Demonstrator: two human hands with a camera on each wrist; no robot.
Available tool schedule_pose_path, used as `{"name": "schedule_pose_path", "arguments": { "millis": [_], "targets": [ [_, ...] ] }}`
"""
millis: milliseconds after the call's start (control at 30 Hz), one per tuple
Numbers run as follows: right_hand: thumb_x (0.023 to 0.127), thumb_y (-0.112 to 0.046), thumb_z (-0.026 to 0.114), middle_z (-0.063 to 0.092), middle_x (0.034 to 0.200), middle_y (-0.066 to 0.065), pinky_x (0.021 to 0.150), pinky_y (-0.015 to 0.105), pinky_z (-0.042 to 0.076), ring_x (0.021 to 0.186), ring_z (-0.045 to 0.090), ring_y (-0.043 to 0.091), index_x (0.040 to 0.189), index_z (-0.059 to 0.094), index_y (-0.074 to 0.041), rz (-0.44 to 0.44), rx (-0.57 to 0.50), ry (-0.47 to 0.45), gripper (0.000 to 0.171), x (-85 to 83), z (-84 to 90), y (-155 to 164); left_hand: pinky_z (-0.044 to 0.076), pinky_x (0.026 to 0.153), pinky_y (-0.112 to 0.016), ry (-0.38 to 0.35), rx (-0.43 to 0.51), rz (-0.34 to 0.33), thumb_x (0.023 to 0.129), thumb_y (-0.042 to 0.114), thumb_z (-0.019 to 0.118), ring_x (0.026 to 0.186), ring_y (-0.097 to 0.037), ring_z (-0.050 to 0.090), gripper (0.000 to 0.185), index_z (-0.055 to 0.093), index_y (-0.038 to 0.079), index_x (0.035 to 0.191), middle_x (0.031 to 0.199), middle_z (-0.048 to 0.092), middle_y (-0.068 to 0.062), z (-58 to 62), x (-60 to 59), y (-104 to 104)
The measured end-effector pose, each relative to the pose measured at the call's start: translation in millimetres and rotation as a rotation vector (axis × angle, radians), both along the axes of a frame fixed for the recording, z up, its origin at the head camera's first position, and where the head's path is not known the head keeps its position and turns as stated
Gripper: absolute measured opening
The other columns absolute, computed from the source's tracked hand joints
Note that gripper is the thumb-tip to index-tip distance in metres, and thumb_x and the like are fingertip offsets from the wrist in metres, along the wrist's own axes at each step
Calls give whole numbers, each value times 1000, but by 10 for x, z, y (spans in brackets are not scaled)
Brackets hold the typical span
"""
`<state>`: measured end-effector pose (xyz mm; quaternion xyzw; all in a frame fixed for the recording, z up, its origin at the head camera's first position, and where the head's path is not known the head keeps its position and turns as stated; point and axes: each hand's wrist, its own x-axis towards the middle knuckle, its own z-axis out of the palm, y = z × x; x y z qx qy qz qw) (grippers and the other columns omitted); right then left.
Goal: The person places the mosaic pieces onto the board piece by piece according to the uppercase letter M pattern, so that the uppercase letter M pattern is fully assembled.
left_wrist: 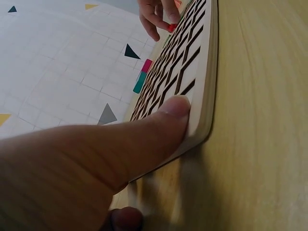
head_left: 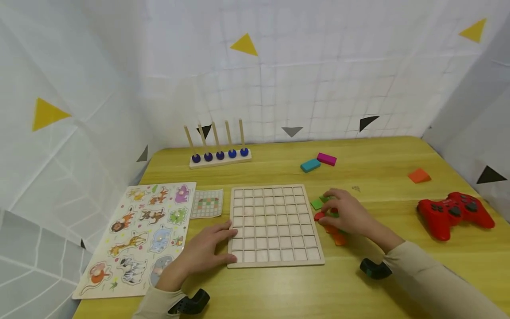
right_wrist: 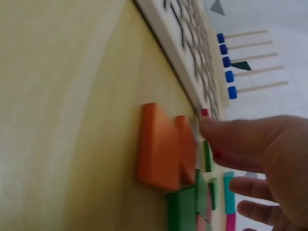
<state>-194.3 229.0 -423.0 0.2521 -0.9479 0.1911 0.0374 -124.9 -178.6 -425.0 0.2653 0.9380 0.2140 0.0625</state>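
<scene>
Pale wood made up the square grid board (head_left: 275,223), which lay flat on the yellow-green table (head_left: 382,177) in front of the person, its cells bare. The left hand (head_left: 207,250) rested on the board's near left corner with fingers laid out straight and relaxed, the thumb (left_wrist: 168,115) pressed against the board's edge in the left wrist view. Just beside the board's right edge lay a small heap of flat tiles: green tiles (head_left: 317,204) at the far side, a red tile (head_left: 318,216) nearest the board, and orange tiles (head_left: 334,235) toward the person. The right hand (head_left: 346,212) sat over this heap with its fingers curled down onto the pieces; the right wrist view showed the fingertips (right_wrist: 216,132) touching the red tile next to the orange ones, though whether they actually pinched a piece could not be told. Left of the board lay a small pattern card (head_left: 206,204) with a red and green checker design, and beyond it an animal peg puzzle (head_left: 139,235). At the back of the table stood a peg rack (head_left: 219,153) with blue beads, with a teal block (head_left: 310,165) touching a magenta block (head_left: 326,159) to its right. An orange wedge (head_left: 419,176) and a red game controller (head_left: 454,212) lay well apart on the right side.
</scene>
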Motion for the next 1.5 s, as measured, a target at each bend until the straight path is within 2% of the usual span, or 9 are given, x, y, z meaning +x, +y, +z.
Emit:
{"name": "schedule_pose_path", "arguments": {
  "millis": [167, 333, 467, 700, 800, 1033, 1100, 1333, 1500],
  "targets": [
    [78, -26, 83, 66, 115, 16, 92, 53, 48, 108, 58, 36, 90, 77, -10, 54, -27, 39, 21, -48, 48, -141, 39, 107, -54, -15, 0, 12, 85, 46, 73, 136, -38, 47, 65, 57, 14, 139, 153, 46, -12, 0, 0, -19],
    [83, -27, 79, 66, 97, 6, 79, 37, 50, 90, 58, 21, 99, 77, -9, 159, -38, 49, 24, -148, 106, -590, 39, 107, -53, -10, 3, 22, 85, 46, 73, 135, -37, 47, 65, 57, 14, 139, 152, 47, -11, -15, -1, -31],
    [88, -28, 74, 62, 80, -2, 64, 23, 41, 70, 48, 9, 107, 77, -10, 227, -37, 2, 26, -230, 105, -985, 39, 107, -53, 3, 7, 8, 86, 47, 72, 135, -36, 48, 64, 58, 15, 139, 152, 47, -11, -41, -13, -13],
    [92, -29, 70, 69, 76, -4, 61, 23, 38, 62, 47, 5, 116, 74, -13, 184, -40, -134, 30, -366, 26, -1394, 40, 107, -53, -3, 9, -12, 87, 49, 71, 135, -36, 48, 63, 58, 16, 139, 153, 46, -11, -49, -62, 64],
    [91, -30, 71, 65, 69, -6, 58, 23, 34, 57, 43, 6, 118, 73, -13, 171, -36, -164, 31, -392, 35, -1460, 40, 107, -53, 0, 3, -19, 87, 48, 71, 135, -36, 48, 63, 58, 16, 139, 153, 46, -10, -36, -75, 79],
    [91, -31, 71, 75, 91, -1, 65, 26, 42, 69, 54, 8, 116, 74, -13, 173, 6, -161, 31, -426, 69, -1560, 41, 106, -52, 8, -11, -4, 86, 49, 71, 135, -35, 48, 62, 58, 17, 139, 154, 46, -9, -13, -77, 63],
    [91, -31, 71, 75, 92, 0, 66, 27, 43, 68, 54, 9, 116, 74, -12, 170, 2, -172, 32, -431, 67, -1576, 40, 106, -53, 6, -10, 1, 86, 49, 71, 135, -35, 48, 62, 58, 17, 139, 154, 46, -9, -12, -73, 55],
    [89, -35, 73, 76, 100, -1, 80, 33, 52, 89, 67, 14, 112, 75, -13, 161, -12, -183, 31, -424, 48, -1634, 40, 107, -53, -4, -7, 13, 87, 48, 71, 135, -35, 48, 62, 58, 17, 138, 153, 46, -9, -35, -46, 30],
    [88, -35, 74, 76, 94, -3, 75, 30, 50, 80, 63, 10, 110, 75, -13, 127, -12, -204, 31, -414, 46, -1654, 40, 107, -53, -3, 2, 18, 87, 47, 71, 135, -35, 48, 61, 59, 17, 138, 153, 47, -10, -48, -24, 14]
  ]
}}
